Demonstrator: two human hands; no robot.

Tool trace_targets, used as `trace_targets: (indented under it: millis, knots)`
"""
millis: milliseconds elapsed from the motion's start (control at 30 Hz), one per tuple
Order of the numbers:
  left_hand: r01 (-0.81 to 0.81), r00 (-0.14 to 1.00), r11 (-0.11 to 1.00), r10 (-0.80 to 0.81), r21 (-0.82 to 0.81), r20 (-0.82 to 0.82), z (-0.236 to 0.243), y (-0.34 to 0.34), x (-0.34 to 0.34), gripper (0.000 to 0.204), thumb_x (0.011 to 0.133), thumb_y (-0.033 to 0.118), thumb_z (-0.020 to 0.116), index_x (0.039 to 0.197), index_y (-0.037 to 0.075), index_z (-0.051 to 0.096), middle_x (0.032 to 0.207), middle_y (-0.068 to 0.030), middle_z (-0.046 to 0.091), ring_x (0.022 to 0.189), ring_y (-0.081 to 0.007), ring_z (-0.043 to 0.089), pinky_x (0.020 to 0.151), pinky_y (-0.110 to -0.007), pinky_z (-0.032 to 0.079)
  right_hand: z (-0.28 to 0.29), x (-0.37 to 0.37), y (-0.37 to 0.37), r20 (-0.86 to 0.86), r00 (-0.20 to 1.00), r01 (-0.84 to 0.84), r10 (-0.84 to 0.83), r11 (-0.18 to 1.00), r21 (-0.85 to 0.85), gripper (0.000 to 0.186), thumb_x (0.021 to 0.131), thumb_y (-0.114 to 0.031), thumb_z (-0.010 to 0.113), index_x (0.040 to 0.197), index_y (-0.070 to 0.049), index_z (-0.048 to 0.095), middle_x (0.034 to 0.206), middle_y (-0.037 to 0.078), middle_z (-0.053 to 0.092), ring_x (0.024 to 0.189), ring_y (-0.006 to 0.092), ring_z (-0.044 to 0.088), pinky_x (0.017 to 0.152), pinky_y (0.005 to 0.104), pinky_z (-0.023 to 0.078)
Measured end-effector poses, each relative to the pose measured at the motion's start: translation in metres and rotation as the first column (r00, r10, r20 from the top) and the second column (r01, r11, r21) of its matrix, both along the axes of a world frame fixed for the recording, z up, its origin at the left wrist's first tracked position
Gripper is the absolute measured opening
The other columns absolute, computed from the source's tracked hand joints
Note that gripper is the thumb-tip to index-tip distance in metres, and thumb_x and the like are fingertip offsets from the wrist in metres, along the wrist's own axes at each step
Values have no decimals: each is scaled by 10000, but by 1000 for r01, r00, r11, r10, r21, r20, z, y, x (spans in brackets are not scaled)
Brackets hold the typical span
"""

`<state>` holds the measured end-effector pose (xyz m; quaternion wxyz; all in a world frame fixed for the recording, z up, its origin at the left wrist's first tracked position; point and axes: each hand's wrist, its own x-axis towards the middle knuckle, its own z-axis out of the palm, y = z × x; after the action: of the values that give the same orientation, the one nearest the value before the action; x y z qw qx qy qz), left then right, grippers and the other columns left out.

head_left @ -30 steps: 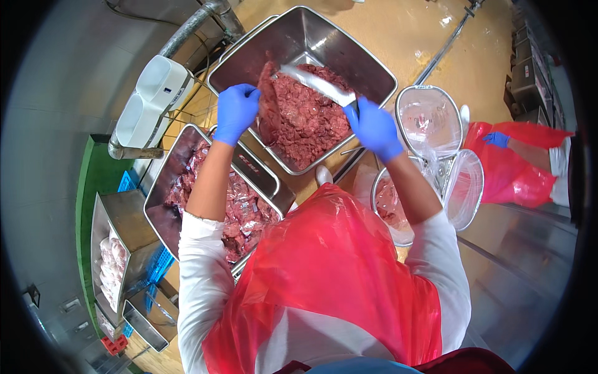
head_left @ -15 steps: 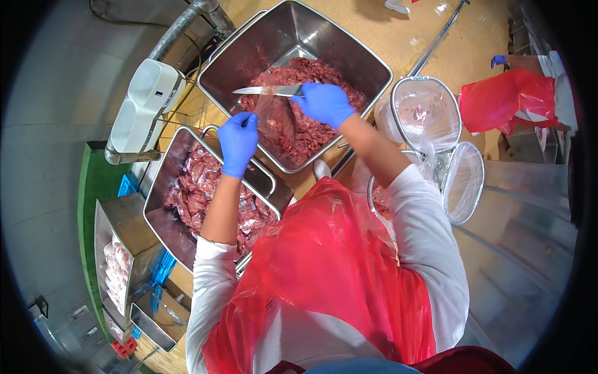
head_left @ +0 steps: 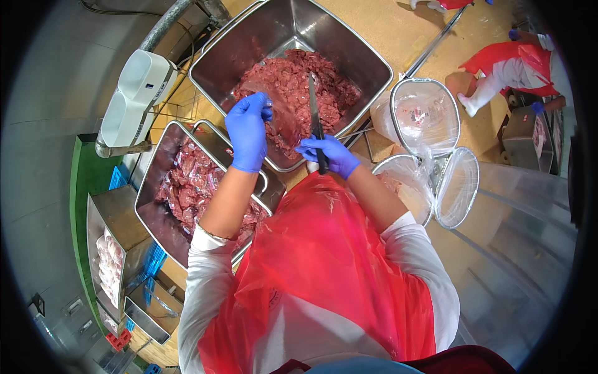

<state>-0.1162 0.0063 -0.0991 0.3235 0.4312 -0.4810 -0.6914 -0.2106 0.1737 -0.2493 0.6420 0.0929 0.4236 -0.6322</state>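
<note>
My left hand (head_left: 247, 134), blue-gloved, pinches a clear, red-stained plastic bag (head_left: 281, 119) over a deep steel tub (head_left: 218, 71) of minced-looking raw red meat (head_left: 329, 87). My right hand (head_left: 337, 159) grips the black handle of a long knife (head_left: 313, 103) at the tub's near edge, blade pointing away from me; its fingers are by the bag's lower end. A second steel tub (head_left: 147, 214) with bagged meat (head_left: 182, 187) stands at my left.
Plastic-lined hoops (head_left: 425, 115) stand at right, a white double holder (head_left: 132, 93) on a pipe (head_left: 163, 25) at upper left. Steel bins (head_left: 112, 218) and blue crates (head_left: 151, 262) lie lower left. Co-workers (head_left: 511, 68) are at upper right; a clear sheet (head_left: 511, 249) is at right.
The knife has swung from across the tub to pointing away from me. My right hand has moved down to the near rim; my left has risen slightly with the bag. Co-workers have moved.
</note>
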Motion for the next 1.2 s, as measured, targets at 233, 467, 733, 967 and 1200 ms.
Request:
trace_targets:
  millis: [233, 467, 733, 967, 1200]
  knots:
    - [-77, 997, 997, 77, 4, 6, -16, -51, -18, 146, 919, 109, 652, 840, -9, 685, 759, -62, 673, 615, -114, 592, 563, -253, 475, 33, -55, -38, -309, 901, 329, -305, 944, 28, 236, 838, 27, 714, 867, -88, 510, 782, 77, 628, 678, 173, 647, 597, 264, 535]
    - [-28, 999, 917, 38, 399, -15, -148, -130, -29, 137, 920, 96, 623, 817, 13, 661, 697, -71, 648, 548, -129, 583, 475, -259, 454, 119, -103, -107, -533, 796, 231, -288, 958, -173, 242, 802, 54, 688, 755, -85, 495, 699, 60, 576, 616, 163, 593, 552, 267, 473]
    - [6, 986, 919, 59, 393, -154, -101, -117, 2, 277, 933, 288, 676, 951, 11, 676, 814, -58, 661, 647, -138, 604, 569, -260, 503, 199, -98, -165, -792, 562, 175, -241, 970, -171, 133, 813, 10, 700, 769, -22, 578, 692, 55, 598, 602, 135, 591, 566, 228, 468]
    - [-113, 993, 956, 115, 270, 7, -189, -46, 252, 274, 933, 299, 670, 962, 30, 716, 856, -16, 673, 727, -95, 602, 618, -270, 477, 162, -112, -230, -819, 547, 182, -176, 979, -88, 75, 803, 18, 704, 818, 54, 640, 682, 70, 612, 554, 128, 581, 498, 221, 451]
    - [-19, 411, 986, 160, -167, 897, -312, 106, 538, 398, 855, 387, 574, 863, 15, 716, 940, -267, 678, 858, -428, 668, 769, -498, 534, 45, -139, -196, -630, 776, -79, 37, 996, -39, 163, 872, -99, 581, 977, 4, 651, 841, 81, 666, 726, 190, 636, 645, 304, 526]
